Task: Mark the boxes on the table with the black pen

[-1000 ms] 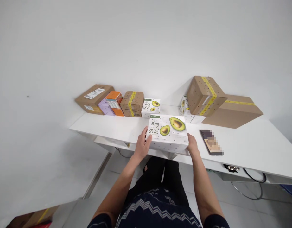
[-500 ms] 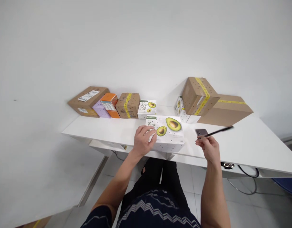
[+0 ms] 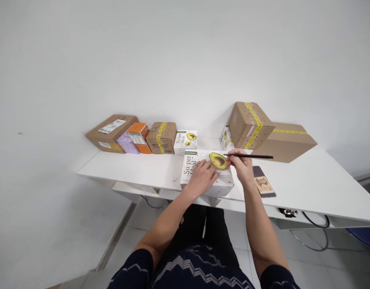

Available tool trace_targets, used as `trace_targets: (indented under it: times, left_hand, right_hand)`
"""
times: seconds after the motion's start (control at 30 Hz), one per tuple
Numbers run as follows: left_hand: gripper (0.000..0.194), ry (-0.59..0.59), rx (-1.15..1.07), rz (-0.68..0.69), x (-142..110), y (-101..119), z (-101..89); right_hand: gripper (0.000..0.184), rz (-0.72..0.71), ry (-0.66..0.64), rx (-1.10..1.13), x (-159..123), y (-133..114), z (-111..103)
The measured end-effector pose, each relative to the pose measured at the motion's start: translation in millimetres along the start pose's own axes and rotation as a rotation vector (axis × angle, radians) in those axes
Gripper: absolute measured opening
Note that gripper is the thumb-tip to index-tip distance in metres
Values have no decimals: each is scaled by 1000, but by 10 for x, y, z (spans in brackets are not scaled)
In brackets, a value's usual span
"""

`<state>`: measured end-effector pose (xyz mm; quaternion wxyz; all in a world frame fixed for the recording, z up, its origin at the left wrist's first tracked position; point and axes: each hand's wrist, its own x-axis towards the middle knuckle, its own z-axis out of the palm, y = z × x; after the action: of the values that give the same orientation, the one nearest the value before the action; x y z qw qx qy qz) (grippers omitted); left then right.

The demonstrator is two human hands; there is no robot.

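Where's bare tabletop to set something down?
Widest: the white tabletop right of the phone, nearer than the large flat carton. Smaller: left of the avocado box, in front of the orange box. Crowded: both back corners, lined with boxes, and around the avocado box, where left hand, right hand and black pen are.

Avocado box (image 3: 224, 177): smooth card; pen (image 3: 259, 156): matt, perhaps plastic.

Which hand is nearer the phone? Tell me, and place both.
Right. The right hand, holding the pen, is just left of the phone. The left hand is farther left, on top of the box.
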<state>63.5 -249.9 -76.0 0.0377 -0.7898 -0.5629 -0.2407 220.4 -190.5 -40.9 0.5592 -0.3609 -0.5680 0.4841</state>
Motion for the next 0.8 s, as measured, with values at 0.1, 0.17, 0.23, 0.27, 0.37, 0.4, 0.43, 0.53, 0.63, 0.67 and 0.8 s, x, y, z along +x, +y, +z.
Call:
trace_targets:
  times: [0.1, 0.17, 0.23, 0.27, 0.37, 0.4, 0.43, 0.53, 0.63, 0.67, 0.8]
  left_hand:
    - [30, -14, 30, -35, 4, 74, 7]
    - [29, -41, 22, -11, 32, 66, -44]
    - [27, -72, -18, 14, 75, 0, -114]
    - [27, -69, -38, 12, 96, -48, -145]
    - [26, 25, -37, -67, 130, -194, -171]
    - [25, 56, -13, -96, 129, -228, -156]
    - [25, 71, 13, -117, 123, -251, -133]
    - [24, 38, 64, -145, 97, -266, -63]
    - [24, 7, 75, -134, 86, -256, -35]
    - [25, 5, 78, -131, 86, -255, -34]
    - [27, 3, 92, -132, 94, -265, -29]
  right_hand:
    - [13, 103, -74, -6, 176, 44, 181]
    - [14, 148, -140, -63, 292, 86, 289]
    - [13, 178, -204, -117, 389, 146, 367]
    - [12, 191, -228, -128, 427, 183, 391]
    - [14, 228, -215, -99, 483, 293, 410]
    - [15, 238, -196, -85, 487, 320, 406]
    - [16, 244, -176, -76, 487, 340, 402]
    - [15, 219, -179, -112, 484, 363, 416]
    - [15, 146, -244, -189, 505, 377, 466]
    - [14, 127, -258, -204, 517, 389, 482]
    - [12, 75, -241, -265, 546, 472, 498]
